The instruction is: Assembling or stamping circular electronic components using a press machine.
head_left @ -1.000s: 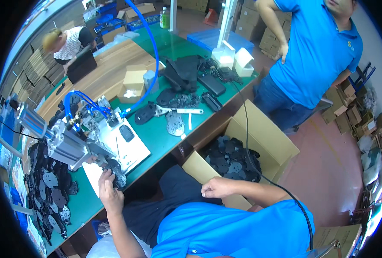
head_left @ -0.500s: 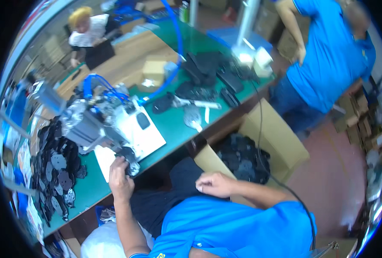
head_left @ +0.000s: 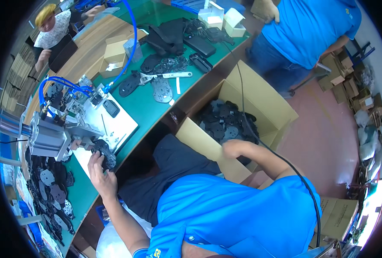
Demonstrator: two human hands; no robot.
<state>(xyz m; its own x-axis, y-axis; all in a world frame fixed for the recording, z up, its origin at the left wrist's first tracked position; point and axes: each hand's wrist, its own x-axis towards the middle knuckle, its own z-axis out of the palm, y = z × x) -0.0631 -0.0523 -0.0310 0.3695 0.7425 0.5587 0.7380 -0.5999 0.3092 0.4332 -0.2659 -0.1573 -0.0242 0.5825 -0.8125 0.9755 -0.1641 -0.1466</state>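
My left hand (head_left: pixel 102 177) has its fingertips and thumb closed on the near edge of a dark, flat, rounded plastic part (head_left: pixel 105 154). That part lies on a white board (head_left: pixel 126 121), beside the head of a grey metal pneumatic fixture (head_left: pixel 49 138) with blue air hoses. Over the near edge of an open carton (head_left: pixel 277 117) is my right hand (head_left: pixel 233 149), its fingers curled down and hidden from view. Inside the carton lie several similar dark plastic parts (head_left: pixel 225 122).
Many dark parts (head_left: pixel 49 189) are heaped at the left of the green table (head_left: pixel 150 118). Farther along lie an adjustable wrench (head_left: pixel 167 75), black cloth (head_left: pixel 165 36) and small boxes. A black cable (head_left: pixel 244 99) hangs across the carton. Two other people are nearby.
My right hand has moved from in front of me to the carton's edge. The left hand stays at the dark part by the fixture. The view has shifted to the right.
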